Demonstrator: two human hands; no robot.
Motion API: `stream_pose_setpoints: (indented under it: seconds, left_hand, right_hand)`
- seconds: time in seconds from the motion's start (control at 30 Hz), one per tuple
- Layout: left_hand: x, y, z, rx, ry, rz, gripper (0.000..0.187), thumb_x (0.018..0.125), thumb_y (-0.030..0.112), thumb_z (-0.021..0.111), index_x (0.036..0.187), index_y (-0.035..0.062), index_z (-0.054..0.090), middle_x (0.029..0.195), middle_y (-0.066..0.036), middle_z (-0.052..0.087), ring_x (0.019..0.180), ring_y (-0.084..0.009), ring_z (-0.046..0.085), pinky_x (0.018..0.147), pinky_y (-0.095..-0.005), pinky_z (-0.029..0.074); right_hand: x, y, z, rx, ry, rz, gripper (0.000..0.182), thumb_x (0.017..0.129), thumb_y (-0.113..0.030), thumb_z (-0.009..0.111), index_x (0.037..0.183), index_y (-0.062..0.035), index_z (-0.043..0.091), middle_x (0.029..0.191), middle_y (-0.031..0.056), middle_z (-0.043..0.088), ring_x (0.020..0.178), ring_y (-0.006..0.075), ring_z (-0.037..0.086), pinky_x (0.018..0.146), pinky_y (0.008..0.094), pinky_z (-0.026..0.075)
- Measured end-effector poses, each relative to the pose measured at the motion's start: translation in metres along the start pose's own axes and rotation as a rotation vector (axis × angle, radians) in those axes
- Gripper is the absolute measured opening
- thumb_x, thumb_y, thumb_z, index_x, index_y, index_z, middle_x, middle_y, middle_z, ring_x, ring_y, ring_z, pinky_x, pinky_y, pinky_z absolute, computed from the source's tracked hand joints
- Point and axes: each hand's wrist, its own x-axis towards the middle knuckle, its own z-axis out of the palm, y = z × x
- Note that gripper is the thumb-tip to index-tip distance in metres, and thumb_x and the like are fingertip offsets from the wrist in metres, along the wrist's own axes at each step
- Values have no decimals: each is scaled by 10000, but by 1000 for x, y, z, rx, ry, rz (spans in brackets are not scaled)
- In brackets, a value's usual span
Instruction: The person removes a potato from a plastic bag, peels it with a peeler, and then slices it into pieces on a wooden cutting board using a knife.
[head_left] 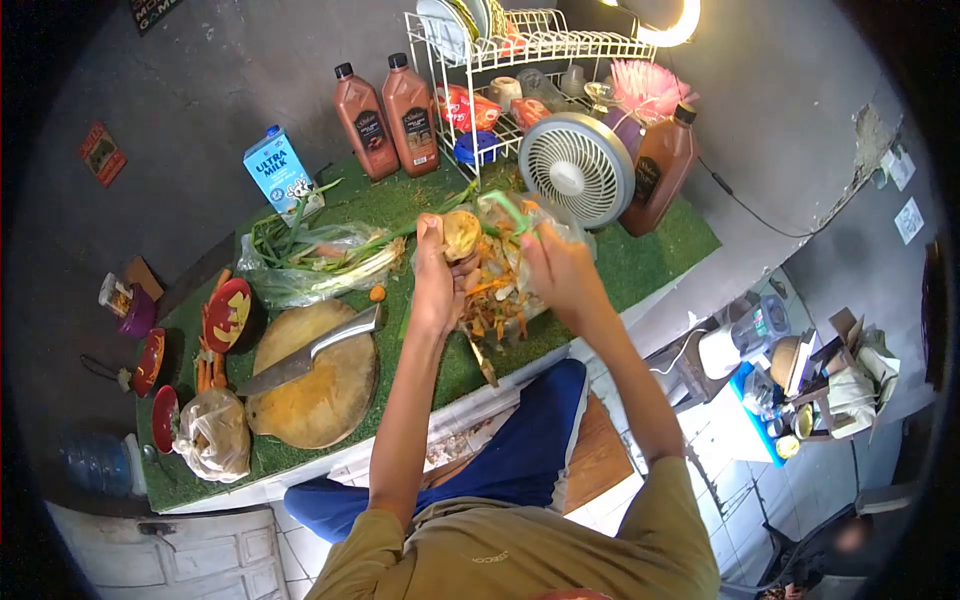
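Note:
My left hand (436, 280) is closed around a partly peeled potato (461, 236), held up over the green mat. In my right hand (562, 272) is a green-handled peeler (513, 210), its head close to the potato's right side; whether it touches cannot be made out. Beneath both hands lies a heap of orange and brown vegetable peelings (497, 288) on what looks like clear plastic. To the left, a large knife (312, 350) rests across a round wooden chopping board (345, 395).
Spring onions (365, 254) in a plastic bag lie behind the board. Bowls (228, 316), carrots (211, 368) and a tied plastic bag (212, 436) sit at the left. Behind stand a milk carton (284, 172), sauce bottles (411, 115), a fan (576, 172) and a dish rack (530, 55).

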Motion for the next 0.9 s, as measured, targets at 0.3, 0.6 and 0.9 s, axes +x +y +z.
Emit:
stream_pose_setpoints:
  seconds: [0.3,0.6,0.9]
  left_hand:
    - [-5,0,-9,6,-139,33,314,1053,494,394,982,190,361,802,15,449,579,-63,345,473,-217,272]
    - [-6,-3,6,152,2,299,304,1073,458,351,1040,156,364,837,-24,464,612,-72,383,479,-223,291]
    - [-9,-4,7,161,40,340,291,1076,446,334,1048,161,388,831,-27,461,608,-91,409,467,-223,335]
  right_hand:
    - [5,-5,1,-23,-16,-20,306,1033,-269,479,878,-7,503,635,266,566,639,483,580,568,552,418]
    - [-9,-20,7,26,57,18,205,1013,-180,521,921,-5,469,613,267,551,586,472,578,495,539,408]
    - [-34,-26,20,75,45,44,143,993,-84,510,1009,12,405,595,253,557,558,479,570,486,550,409]
